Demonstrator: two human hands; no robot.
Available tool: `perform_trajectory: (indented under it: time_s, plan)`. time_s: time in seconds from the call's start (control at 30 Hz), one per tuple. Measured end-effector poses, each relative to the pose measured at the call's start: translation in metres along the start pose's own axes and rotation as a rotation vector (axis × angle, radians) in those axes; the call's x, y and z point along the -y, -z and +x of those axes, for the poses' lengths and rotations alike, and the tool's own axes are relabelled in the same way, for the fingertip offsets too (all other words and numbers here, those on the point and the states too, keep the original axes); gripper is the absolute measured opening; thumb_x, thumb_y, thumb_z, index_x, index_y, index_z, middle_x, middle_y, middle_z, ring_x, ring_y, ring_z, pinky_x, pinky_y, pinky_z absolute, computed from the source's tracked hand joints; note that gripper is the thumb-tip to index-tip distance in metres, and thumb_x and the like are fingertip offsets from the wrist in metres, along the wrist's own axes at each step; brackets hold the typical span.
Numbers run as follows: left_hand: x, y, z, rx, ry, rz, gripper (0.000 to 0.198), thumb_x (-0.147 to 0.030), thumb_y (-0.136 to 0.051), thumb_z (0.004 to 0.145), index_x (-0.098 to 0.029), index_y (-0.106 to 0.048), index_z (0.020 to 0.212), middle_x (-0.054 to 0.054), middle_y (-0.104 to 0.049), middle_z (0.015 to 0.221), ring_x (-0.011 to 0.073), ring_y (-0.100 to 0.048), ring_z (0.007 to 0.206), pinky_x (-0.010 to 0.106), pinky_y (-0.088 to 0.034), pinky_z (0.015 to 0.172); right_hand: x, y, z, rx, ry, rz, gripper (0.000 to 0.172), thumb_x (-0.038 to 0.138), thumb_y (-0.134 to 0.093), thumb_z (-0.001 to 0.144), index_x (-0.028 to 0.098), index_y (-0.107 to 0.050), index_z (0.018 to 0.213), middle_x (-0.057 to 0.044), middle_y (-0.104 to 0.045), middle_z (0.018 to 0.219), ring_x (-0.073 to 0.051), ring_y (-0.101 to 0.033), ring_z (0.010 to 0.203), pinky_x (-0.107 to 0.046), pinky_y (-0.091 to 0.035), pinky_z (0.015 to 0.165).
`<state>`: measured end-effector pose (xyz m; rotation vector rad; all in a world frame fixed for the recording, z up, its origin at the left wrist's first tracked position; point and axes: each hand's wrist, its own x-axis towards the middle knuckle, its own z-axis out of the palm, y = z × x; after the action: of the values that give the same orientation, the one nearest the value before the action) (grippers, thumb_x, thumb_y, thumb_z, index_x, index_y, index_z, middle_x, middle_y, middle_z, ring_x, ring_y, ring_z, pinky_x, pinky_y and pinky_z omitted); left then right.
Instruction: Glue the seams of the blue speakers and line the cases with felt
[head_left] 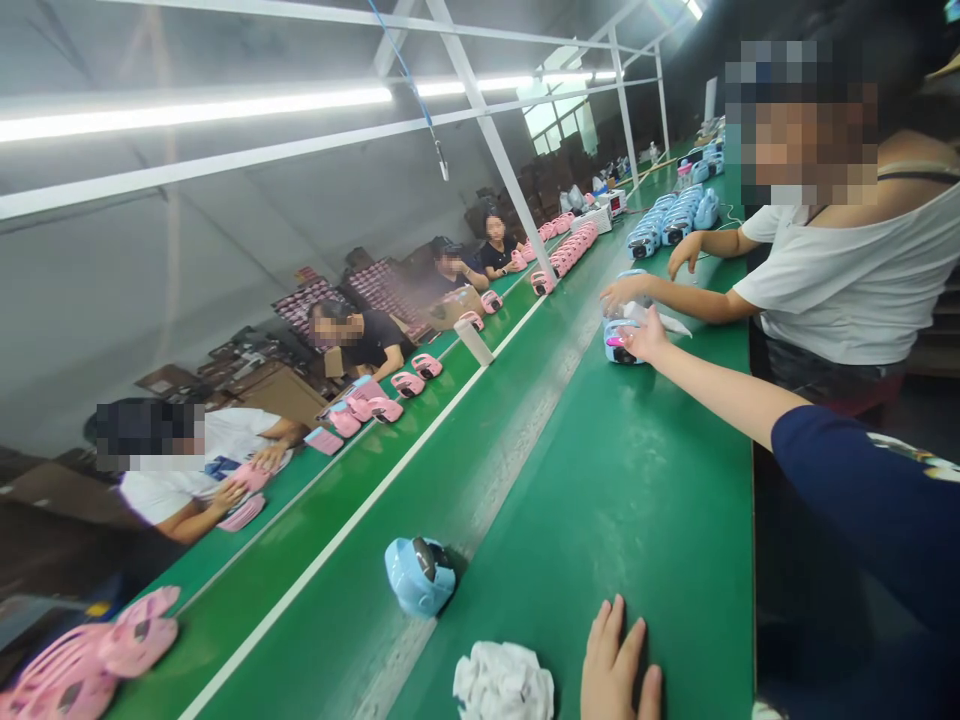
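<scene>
My left hand (615,665) lies flat on the green bench (600,520) at the bottom of the view, fingers apart, holding nothing. Just left of it is a crumpled white cloth (504,684). A sky-blue rounded plastic casing (420,577) with a dark top stands on the belt further left. My right hand (643,336) reaches far along the bench, its fingers against a blue-and-pink plastic unit (622,345). A co-worker's hand (622,292) is on the top of that same unit, beside a white cloth (664,322). Whether my right hand grips the unit is hidden.
A co-worker in a white T-shirt (840,270) stands close on my right. Several blue units (667,222) line the bench beyond. A green conveyor belt (352,500) with a white stripe runs alongside, and several seated people across it handle pink casings (360,408).
</scene>
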<state>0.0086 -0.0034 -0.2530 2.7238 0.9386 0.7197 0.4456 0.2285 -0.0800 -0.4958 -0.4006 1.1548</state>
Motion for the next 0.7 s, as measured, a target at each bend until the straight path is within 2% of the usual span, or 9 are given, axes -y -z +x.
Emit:
perform_trajectory:
  time_s: [0.1,0.2,0.33,0.47,0.57,0.63,0.7]
  plan:
    - [0.000,0.002,-0.001,0.049,0.003,0.014,0.041,-0.032,-0.061,0.087,-0.022,-0.062,0.127,0.014,-0.058,0.138,0.0304,-0.053,0.130,0.047,-0.054,0.100,0.006,-0.001,-0.002,-0.054,-0.035,0.022,0.051,0.060,-0.030,0.100,0.016,-0.055,0.093,-0.002,-0.056,0.079,-0.012,-0.052,0.064,-0.027,-0.045,0.059]
    - [0.000,0.002,-0.002,0.030,0.018,-0.029,0.042,-0.031,-0.059,0.088,-0.024,-0.061,0.129,0.013,-0.057,0.140,0.0303,-0.052,0.131,0.049,-0.054,0.100,0.008,0.001,-0.014,-0.069,-0.096,0.024,0.061,0.062,-0.013,0.100,0.017,-0.054,0.088,-0.005,-0.055,0.074,-0.015,-0.049,0.062,-0.029,-0.042,0.055]
    - [0.000,0.001,-0.004,-0.015,0.038,-0.107,0.038,-0.030,-0.053,0.091,-0.025,-0.062,0.128,0.012,-0.058,0.139,0.0305,-0.052,0.131,0.052,-0.053,0.100,0.008,0.002,-0.044,-0.035,-0.211,-0.016,0.055,0.056,-0.021,0.101,0.016,-0.056,0.090,-0.005,-0.054,0.072,-0.014,-0.043,0.057,-0.027,-0.037,0.050]
    - [-0.006,0.013,0.004,-0.031,0.114,-0.243,0.031,-0.030,-0.046,0.096,-0.026,-0.067,0.118,0.010,-0.067,0.127,0.0266,-0.060,0.122,0.050,-0.053,0.099,0.008,-0.004,-0.086,0.045,-0.398,-0.092,0.047,0.049,-0.030,0.102,0.012,-0.059,0.100,-0.007,-0.058,0.081,-0.010,-0.041,0.053,-0.024,-0.035,0.049]
    - [-0.018,0.031,0.023,-0.062,0.280,-0.364,0.030,-0.031,-0.047,0.096,-0.027,-0.067,0.118,0.008,-0.070,0.122,0.0229,-0.066,0.113,0.044,-0.054,0.098,-0.001,-0.014,-0.125,0.081,-0.591,-0.156,0.050,0.053,-0.038,0.099,0.008,-0.061,0.099,-0.012,-0.061,0.082,-0.008,-0.039,0.049,-0.023,-0.034,0.046]
    - [-0.029,0.042,0.040,-0.168,0.423,-0.386,0.037,-0.033,-0.051,0.095,-0.028,-0.058,0.131,0.009,-0.061,0.135,0.0244,-0.057,0.126,0.046,-0.048,0.105,-0.013,-0.024,-0.155,0.118,-0.736,-0.189,0.051,0.055,-0.041,0.097,0.007,-0.062,0.095,-0.013,-0.062,0.079,-0.008,-0.037,0.046,-0.023,-0.033,0.044]
    - [-0.039,0.049,0.057,-0.292,0.463,-0.412,0.055,-0.041,-0.056,0.092,-0.029,-0.043,0.143,0.012,-0.046,0.150,0.0281,-0.043,0.138,0.051,-0.042,0.109,-0.028,-0.035,-0.184,0.227,-0.897,-0.203,0.052,0.057,-0.040,0.097,0.010,-0.062,0.090,-0.013,-0.064,0.081,-0.007,-0.035,0.046,-0.022,-0.033,0.044]
